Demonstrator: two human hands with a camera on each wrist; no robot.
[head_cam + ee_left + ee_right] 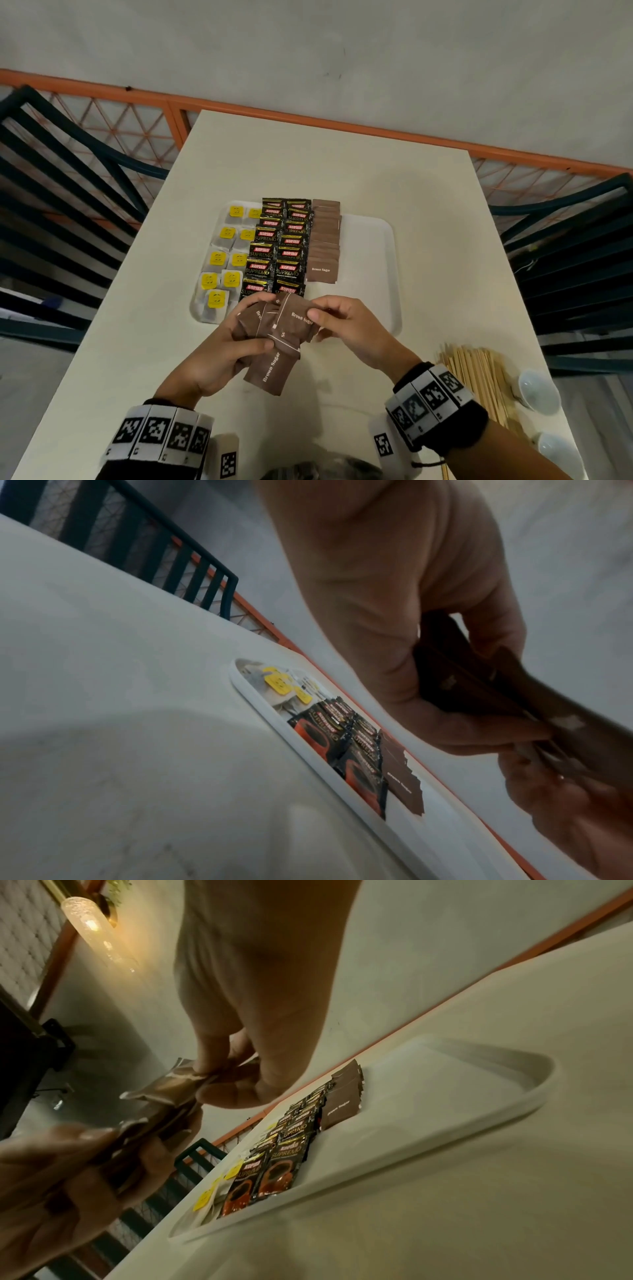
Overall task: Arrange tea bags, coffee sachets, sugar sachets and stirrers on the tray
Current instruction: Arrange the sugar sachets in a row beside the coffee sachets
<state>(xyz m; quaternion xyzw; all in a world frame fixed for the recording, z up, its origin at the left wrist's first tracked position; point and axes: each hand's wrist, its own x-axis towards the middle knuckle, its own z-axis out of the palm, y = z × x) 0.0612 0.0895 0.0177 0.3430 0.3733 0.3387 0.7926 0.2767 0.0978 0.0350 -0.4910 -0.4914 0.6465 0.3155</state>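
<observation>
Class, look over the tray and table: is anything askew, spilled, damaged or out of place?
Nothing is spilled or torn. The sugar sachets and coffee sachets poke past the tray's far rim. The stirrers lie off the tray beside the right hand; the left hand holds loosely fanned brown sachets.

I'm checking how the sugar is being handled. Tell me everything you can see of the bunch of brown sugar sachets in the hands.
The bunch of brown sugar sachets is a loose fan of flat brown packets, matte and paper-like, printed "Brown Sugar" in white with thin white edge lines. The left hand grips the fan from below, held above the table just short of the tray. The right hand pinches the top sachet at its right edge. The exact count cannot be told.
</observation>
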